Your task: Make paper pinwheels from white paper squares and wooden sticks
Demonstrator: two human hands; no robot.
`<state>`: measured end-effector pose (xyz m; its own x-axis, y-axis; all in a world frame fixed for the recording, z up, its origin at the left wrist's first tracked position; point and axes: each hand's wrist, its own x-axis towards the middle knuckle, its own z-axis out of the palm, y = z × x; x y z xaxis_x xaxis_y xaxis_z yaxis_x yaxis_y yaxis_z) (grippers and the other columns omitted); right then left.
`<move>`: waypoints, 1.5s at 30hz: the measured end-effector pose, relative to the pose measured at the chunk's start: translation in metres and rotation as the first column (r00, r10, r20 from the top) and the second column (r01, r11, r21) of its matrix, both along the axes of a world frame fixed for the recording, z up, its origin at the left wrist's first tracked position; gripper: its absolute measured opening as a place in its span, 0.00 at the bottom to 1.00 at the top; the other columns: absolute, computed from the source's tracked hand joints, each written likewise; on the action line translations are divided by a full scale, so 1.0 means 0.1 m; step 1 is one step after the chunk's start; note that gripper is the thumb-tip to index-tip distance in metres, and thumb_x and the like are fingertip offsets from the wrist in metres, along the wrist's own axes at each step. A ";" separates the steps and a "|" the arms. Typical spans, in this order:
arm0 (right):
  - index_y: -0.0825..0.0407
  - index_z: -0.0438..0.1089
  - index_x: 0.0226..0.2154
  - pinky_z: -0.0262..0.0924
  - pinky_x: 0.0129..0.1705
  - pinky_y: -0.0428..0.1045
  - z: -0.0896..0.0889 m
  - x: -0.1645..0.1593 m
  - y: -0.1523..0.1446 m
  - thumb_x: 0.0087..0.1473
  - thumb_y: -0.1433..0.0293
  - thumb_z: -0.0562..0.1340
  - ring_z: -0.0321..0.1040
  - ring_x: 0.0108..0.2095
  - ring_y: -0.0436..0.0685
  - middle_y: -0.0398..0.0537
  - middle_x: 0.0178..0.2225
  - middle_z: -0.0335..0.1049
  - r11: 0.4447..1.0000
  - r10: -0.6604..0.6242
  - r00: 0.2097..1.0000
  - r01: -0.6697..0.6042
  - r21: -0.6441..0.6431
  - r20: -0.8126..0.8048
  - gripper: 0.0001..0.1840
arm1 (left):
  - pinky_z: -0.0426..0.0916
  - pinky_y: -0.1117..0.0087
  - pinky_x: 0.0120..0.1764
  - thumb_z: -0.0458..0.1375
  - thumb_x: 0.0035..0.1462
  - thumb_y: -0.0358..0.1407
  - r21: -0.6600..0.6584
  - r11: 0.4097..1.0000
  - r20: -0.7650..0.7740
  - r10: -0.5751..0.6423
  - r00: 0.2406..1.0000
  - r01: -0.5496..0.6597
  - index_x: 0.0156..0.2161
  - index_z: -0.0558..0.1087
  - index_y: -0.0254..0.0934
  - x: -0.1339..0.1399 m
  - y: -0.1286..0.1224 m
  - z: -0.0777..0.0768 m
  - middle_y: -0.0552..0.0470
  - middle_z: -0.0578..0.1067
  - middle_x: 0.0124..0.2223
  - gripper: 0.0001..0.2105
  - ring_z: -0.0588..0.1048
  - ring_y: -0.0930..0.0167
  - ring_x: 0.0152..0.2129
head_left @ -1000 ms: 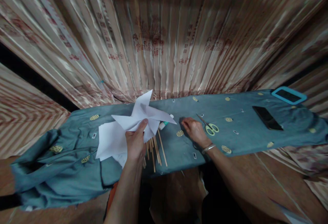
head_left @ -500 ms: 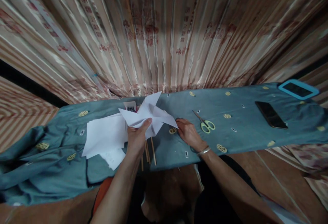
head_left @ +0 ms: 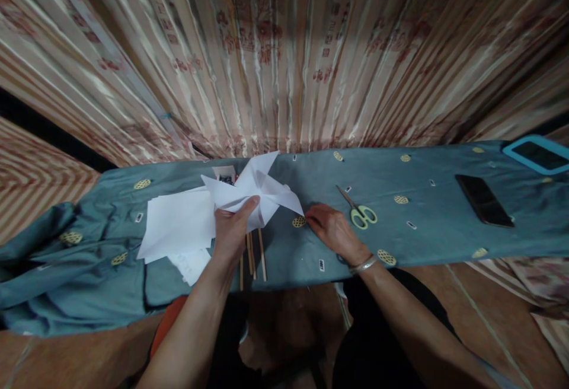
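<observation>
Two hands: our left hand (head_left: 232, 228) pinches a paper pinwheel (head_left: 262, 190), thumb on top; our right hand (head_left: 332, 232) is curled narrow beside one of its tips, and we cannot tell whether it holds anything.
Pinwheel: over the tabletop (head_left: 427, 226), between near and far edges.
Wooden sticks (head_left: 253, 255): partly behind it, pointing toward the near edge.
Paper stack (head_left: 178, 223): toward the left edge.
Phone (head_left: 483, 200): toward the right edge.

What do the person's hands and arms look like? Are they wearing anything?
The left hand and right hand wear no gloves, and the forearms are bare near the wrists. A shiny silver bracelet sits on the right wrist; none shows on the left.
</observation>
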<state>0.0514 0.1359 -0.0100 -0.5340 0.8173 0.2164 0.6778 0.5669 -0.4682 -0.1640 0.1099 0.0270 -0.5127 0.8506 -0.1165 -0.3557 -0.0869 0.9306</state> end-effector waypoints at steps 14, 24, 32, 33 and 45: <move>0.56 0.72 0.36 0.62 0.41 0.48 0.05 -0.17 -0.11 0.61 0.78 0.56 0.70 0.39 0.57 0.53 0.36 0.73 0.999 0.011 0.968 -0.018 0.026 0.252 0.09 | 0.74 0.69 0.39 0.73 0.33 0.35 -0.108 0.994 -0.054 -0.006 0.999 0.000 0.34 0.78 0.32 0.11 -0.04 0.06 0.48 0.81 0.34 0.18 0.79 0.67 0.31; 0.56 0.71 0.37 0.62 0.41 0.49 0.10 -0.19 -0.10 0.60 0.77 0.56 0.70 0.41 0.59 0.53 0.37 0.74 1.000 0.018 0.950 -0.022 0.010 0.311 0.09 | 0.76 0.67 0.38 0.71 0.36 0.35 -0.145 0.988 -0.123 -0.064 0.990 0.045 0.36 0.78 0.34 0.13 -0.05 0.01 0.51 0.82 0.36 0.17 0.80 0.65 0.33; 0.55 0.72 0.34 0.64 0.40 0.51 0.06 -0.08 -0.13 0.58 0.81 0.53 0.72 0.38 0.60 0.54 0.34 0.75 0.994 -0.092 0.988 0.098 -0.050 0.126 0.13 | 0.73 0.69 0.36 0.71 0.38 0.38 -0.066 0.989 -0.050 -0.139 0.989 0.136 0.35 0.79 0.30 0.13 -0.09 -0.07 0.46 0.82 0.34 0.17 0.79 0.67 0.31; 0.53 0.72 0.34 0.64 0.41 0.51 0.06 -0.05 -0.12 0.58 0.80 0.54 0.72 0.38 0.59 0.52 0.34 0.75 0.991 -0.114 0.993 0.115 -0.063 0.019 0.13 | 0.73 0.69 0.35 0.71 0.37 0.38 -0.064 0.988 -0.043 -0.141 0.989 0.138 0.33 0.79 0.30 0.14 -0.10 -0.07 0.46 0.82 0.33 0.16 0.79 0.67 0.30; 0.44 0.76 0.32 0.46 0.66 0.63 0.62 -0.12 -0.50 0.53 0.70 0.66 0.48 0.67 0.62 0.39 0.64 0.57 0.990 -0.136 0.778 0.093 -0.102 -0.613 0.03 | 0.72 0.69 0.32 0.71 0.35 0.35 -0.058 0.978 -0.067 -0.205 0.976 0.201 0.28 0.78 0.33 0.33 -0.20 -0.07 0.50 0.80 0.28 0.12 0.77 0.69 0.24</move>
